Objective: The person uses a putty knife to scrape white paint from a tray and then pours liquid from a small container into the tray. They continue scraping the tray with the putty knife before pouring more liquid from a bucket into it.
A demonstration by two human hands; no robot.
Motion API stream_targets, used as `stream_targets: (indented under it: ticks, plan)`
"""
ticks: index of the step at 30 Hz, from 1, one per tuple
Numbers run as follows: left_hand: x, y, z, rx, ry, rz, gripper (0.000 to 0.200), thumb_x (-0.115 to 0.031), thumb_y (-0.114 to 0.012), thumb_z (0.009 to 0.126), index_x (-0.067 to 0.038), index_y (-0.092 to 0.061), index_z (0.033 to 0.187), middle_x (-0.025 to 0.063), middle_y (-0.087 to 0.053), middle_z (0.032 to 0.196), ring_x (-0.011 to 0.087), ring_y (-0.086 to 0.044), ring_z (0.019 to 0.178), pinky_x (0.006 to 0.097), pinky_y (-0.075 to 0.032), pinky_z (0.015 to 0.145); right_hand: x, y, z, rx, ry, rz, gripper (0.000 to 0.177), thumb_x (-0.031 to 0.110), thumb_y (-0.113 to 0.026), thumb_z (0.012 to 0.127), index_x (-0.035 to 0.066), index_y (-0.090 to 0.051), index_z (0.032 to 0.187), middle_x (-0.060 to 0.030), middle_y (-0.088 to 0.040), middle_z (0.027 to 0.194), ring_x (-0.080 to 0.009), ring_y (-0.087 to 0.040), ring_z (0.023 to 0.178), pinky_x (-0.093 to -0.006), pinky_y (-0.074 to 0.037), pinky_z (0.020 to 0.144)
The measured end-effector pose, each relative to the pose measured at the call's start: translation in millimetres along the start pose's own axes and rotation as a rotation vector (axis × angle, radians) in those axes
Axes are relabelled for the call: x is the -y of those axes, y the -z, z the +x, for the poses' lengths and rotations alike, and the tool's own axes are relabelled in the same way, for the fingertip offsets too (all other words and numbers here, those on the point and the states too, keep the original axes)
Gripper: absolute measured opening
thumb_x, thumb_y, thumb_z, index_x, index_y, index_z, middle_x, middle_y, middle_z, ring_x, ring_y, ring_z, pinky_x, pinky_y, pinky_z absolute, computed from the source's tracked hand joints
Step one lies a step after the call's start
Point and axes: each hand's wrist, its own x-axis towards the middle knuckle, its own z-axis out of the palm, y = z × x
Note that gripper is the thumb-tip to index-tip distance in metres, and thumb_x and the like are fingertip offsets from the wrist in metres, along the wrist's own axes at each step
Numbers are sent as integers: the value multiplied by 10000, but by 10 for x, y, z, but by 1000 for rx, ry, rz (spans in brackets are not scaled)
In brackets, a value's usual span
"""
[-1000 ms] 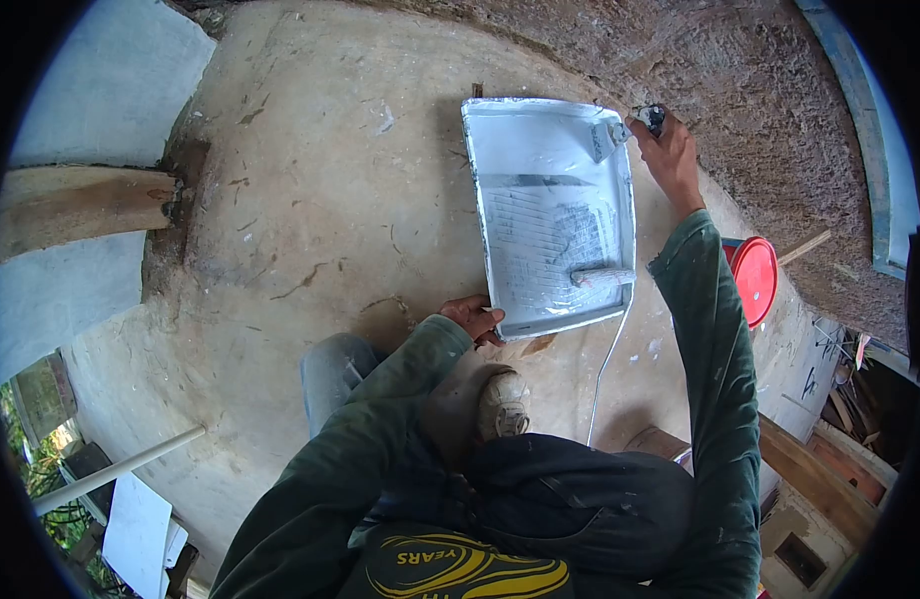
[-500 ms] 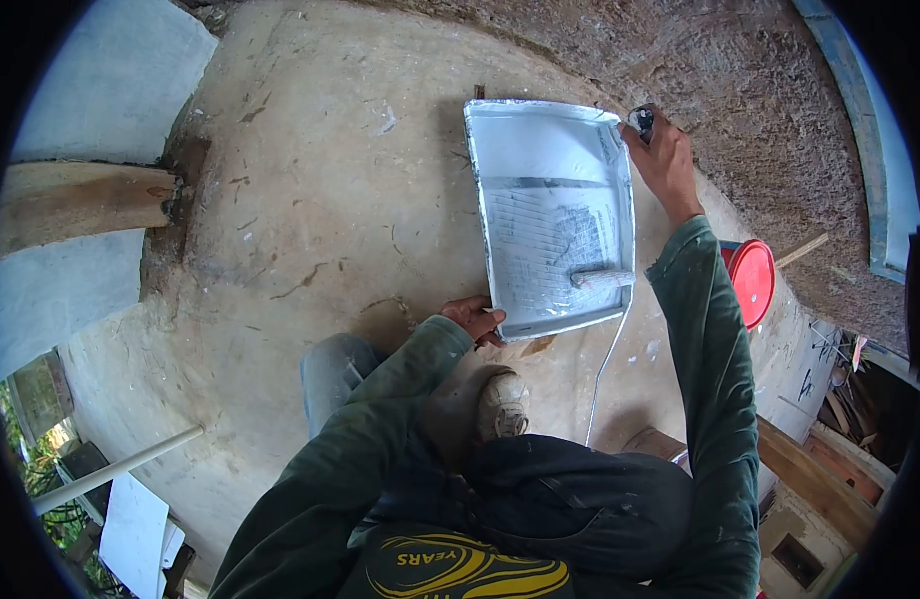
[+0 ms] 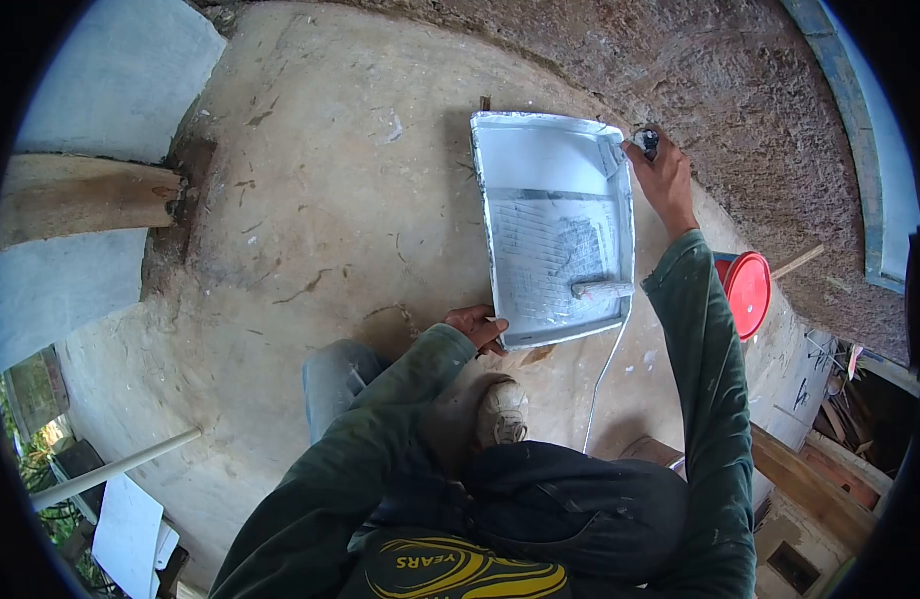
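Observation:
A paint tray (image 3: 555, 230) smeared with white paint is in front of me, white paint pooled at its far end and a ribbed slope nearer me. A small paint roller (image 3: 601, 290) lies on the slope, its thin wire handle running over the rim toward my knee. My left hand (image 3: 477, 327) is closed on the tray's near left corner, thumb on the rim. At the far right corner, my right hand (image 3: 662, 175) is closed around a small dark, paint-smeared object (image 3: 646, 142), thumb close to the rim. The kind of object cannot be made out.
To the right are a bucket with a red lid (image 3: 747, 297) and a wooden stick (image 3: 799, 262). My shoe (image 3: 503, 411) is just below the tray. A rough brown strip (image 3: 680, 60) borders the concrete floor (image 3: 310, 200). A wooden post (image 3: 91, 200) stands at left.
The tray, both hands and the red lid all appear slightly lower in view, mostly from a shift of the camera. Both grips look the same.

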Motion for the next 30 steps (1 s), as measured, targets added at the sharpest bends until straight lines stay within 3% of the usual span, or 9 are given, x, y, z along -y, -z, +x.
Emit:
stream_targets:
  ticks: [1, 3, 5, 11, 30]
  plan:
    - [-1, 5, 1, 7, -9, -8, 389, -265, -631, 931, 43, -567, 1160, 130, -700, 949, 210, -719, 747, 247, -533, 573, -2, 26, 29, 0, 2, 1, 380, 316, -661, 825, -13, -622, 1010, -213, -669, 788, -370, -669, 733, -424, -509, 681]
    - [-3, 2, -3, 2, -17, -4, 390, -268, -632, 931, 43, -568, 1158, 130, -700, 943, 212, -719, 746, 247, -534, 571, -30, 109, 90, 111, -228, 125, 367, 332, -652, 829, -7, -628, 968, -196, -659, 753, -351, -655, 676, -423, -496, 653]
    - [13, -3, -3, 0, -26, 0, 391, -270, -633, 930, 44, -568, 1155, 129, -700, 936, 213, -719, 745, 247, -536, 569, -41, 122, 99, 33, -154, 124, 371, 349, -644, 833, -6, -629, 938, -178, -652, 730, -334, -639, 632, -410, -491, 623]
    - [48, 9, 30, 2, -22, -24, 418, -298, -648, 920, 42, -571, 1151, 136, -695, 951, 213, -718, 747, 251, -535, 559, -56, -44, -1, -8, -14, 16, 397, 342, -673, 819, 4, -621, 1020, -203, -674, 784, -368, -667, 743, -427, -510, 693]
    - [-17, -26, -7, 12, -45, -33, 442, -306, -648, 920, 44, -563, 1177, 136, -699, 932, 214, -721, 745, 245, -516, 526, 367, -141, 47, 96, -189, 157, 390, 354, -629, 817, -18, -617, 933, -225, -647, 754, -389, -643, 714, -430, -490, 705]
